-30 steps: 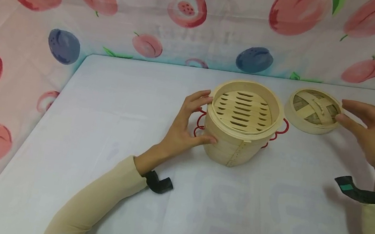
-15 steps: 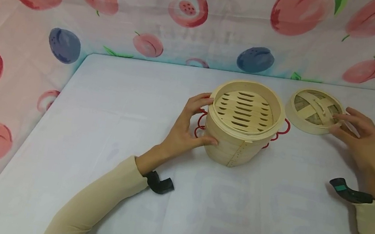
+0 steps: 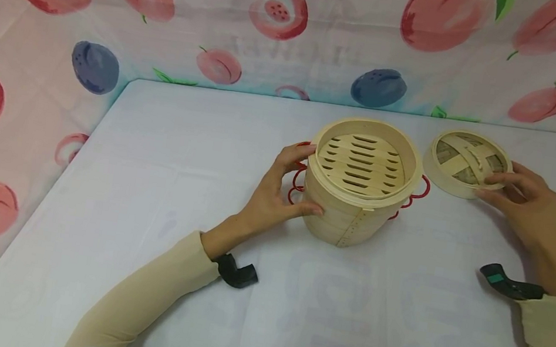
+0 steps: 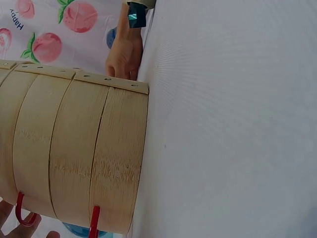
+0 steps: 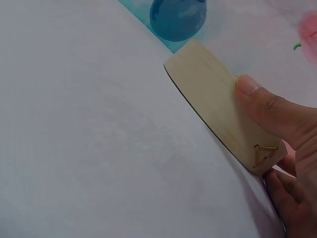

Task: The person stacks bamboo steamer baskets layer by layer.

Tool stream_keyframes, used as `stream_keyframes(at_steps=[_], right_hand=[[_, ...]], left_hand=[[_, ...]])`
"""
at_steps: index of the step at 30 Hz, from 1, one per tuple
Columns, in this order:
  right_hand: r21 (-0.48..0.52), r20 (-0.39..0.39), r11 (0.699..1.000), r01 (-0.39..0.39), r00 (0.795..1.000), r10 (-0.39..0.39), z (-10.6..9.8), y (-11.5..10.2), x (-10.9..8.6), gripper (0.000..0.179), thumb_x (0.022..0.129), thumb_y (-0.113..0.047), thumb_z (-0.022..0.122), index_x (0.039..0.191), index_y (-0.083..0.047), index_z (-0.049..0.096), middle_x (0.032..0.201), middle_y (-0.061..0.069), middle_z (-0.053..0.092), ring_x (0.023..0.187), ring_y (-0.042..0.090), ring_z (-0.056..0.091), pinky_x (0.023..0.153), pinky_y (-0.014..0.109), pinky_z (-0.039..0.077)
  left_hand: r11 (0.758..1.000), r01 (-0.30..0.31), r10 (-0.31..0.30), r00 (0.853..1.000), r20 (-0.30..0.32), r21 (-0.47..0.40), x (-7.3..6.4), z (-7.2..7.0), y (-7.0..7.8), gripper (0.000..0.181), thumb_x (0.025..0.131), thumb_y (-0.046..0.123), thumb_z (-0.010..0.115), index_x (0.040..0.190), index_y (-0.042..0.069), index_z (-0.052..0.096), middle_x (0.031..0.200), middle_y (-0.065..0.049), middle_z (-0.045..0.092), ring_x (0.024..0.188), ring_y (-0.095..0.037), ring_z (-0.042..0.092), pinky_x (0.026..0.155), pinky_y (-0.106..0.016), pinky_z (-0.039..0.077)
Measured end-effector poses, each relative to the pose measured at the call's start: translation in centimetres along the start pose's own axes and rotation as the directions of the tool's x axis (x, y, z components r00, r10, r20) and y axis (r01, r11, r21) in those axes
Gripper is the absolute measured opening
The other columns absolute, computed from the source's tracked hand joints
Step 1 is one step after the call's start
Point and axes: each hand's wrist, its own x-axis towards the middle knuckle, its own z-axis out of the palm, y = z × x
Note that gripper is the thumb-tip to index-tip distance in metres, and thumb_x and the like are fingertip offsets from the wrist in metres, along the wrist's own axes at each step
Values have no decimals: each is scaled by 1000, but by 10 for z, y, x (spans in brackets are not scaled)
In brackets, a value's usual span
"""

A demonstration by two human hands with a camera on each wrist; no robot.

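Note:
A stack of bamboo steamer baskets (image 3: 351,219) stands upright on the table, its slatted inner base visible from above. Red loops (image 3: 417,187) stick out from its left and right sides. My left hand (image 3: 277,182) grips the stack's left side, thumb on the front and fingers round the back. In the left wrist view the stacked tiers (image 4: 74,139) fill the left. Right of the stack lies the woven bamboo steamer lid (image 3: 463,164), flat on the table. My right hand (image 3: 529,206) holds its right edge, thumb against the outer wall (image 5: 213,94); some fingertips are hidden in the right wrist view.
A white-covered table (image 3: 195,156) lies under everything. Behind it and on the left hangs a fruit-printed cloth (image 3: 324,32). Each wrist carries a black camera mount (image 3: 237,271). The stack and the lid stand close together near the table's back edge.
The right hand has moved left and slightly down onto the lid's edge, closing its fingers and thumb on it. The left hand and the steamer stack stay nearly still.

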Motion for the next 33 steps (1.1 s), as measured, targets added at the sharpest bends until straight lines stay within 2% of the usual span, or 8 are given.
stream_keyframes(at_steps=[3, 12, 18, 21, 24, 28, 30, 33], right_hand=[[1, -6, 1000, 11, 1000, -11, 0, -2, -1, 41, 86, -28, 73, 121, -8, 63, 154, 0, 25, 142, 17, 21, 111, 32, 24], [-49, -3, 999, 20, 1000, -20, 3, -6, -1, 48, 84, -32, 75, 113, 3, 59, 154, 9, 23, 143, 22, 15, 111, 40, 22], [-128, 1, 990, 58, 998, -59, 5, -14, -3, 51, 81, -31, 78, 105, 9, 56, 152, 22, 23, 142, 36, 13, 113, 54, 8], [-146, -9, 988, 59, 998, -61, 6, -16, -3, 52, 80, -31, 79, 104, 9, 56, 150, 25, 25, 141, 40, 14, 112, 57, 7], [-130, -22, 991, 32, 999, -35, 6, -16, -4, 53, 80, -33, 78, 105, 8, 55, 150, 23, 28, 141, 37, 16, 112, 54, 10], [-66, -32, 997, -44, 999, 42, 4, -19, -4, 49, 81, -40, 76, 107, -3, 58, 154, 8, 27, 142, 24, 19, 111, 46, 22], [-27, -43, 997, -74, 996, 73, 1, -22, -3, 46, 81, -41, 75, 108, -8, 59, 154, 1, 29, 141, 15, 21, 110, 39, 27], [43, -63, 996, -83, 994, 86, -5, -27, -3, 39, 81, -36, 77, 107, -12, 61, 151, -6, 33, 136, 5, 27, 105, 22, 32]], left_hand=[[1000, -2, 2, 1000, 2, -4, 0, 0, 0, 88, 77, 54, 72, 138, 4, 32, 137, -16, 39, 128, -28, 38, 94, -41, 42], [1000, 10, -10, 1000, 4, -3, -1, 0, 0, 88, 78, 55, 71, 139, 4, 32, 137, -16, 39, 129, -27, 38, 95, -43, 42], [1000, 18, -18, 1000, 4, -7, -1, 0, 1, 87, 78, 55, 71, 139, 6, 32, 138, -15, 39, 129, -27, 38, 96, -42, 41], [1000, 17, -17, 1000, 5, -9, -1, 1, 1, 86, 79, 53, 71, 139, 6, 32, 138, -15, 39, 129, -27, 38, 96, -42, 41], [1000, 16, -16, 1000, 5, -11, -1, 1, 0, 86, 79, 53, 71, 139, 5, 32, 137, -15, 39, 129, -27, 38, 96, -42, 41], [1000, 22, -22, 1000, 5, -15, -1, 0, 1, 87, 79, 53, 71, 139, 5, 32, 137, -15, 39, 129, -27, 38, 97, -42, 41], [1000, 26, -26, 1000, 5, -16, -1, 0, 1, 86, 79, 53, 71, 139, 5, 32, 137, -15, 39, 129, -27, 38, 97, -42, 41], [999, 29, -29, 1000, 6, -15, -1, 0, 1, 86, 79, 53, 72, 139, 6, 32, 138, -15, 39, 129, -27, 37, 97, -42, 41]])
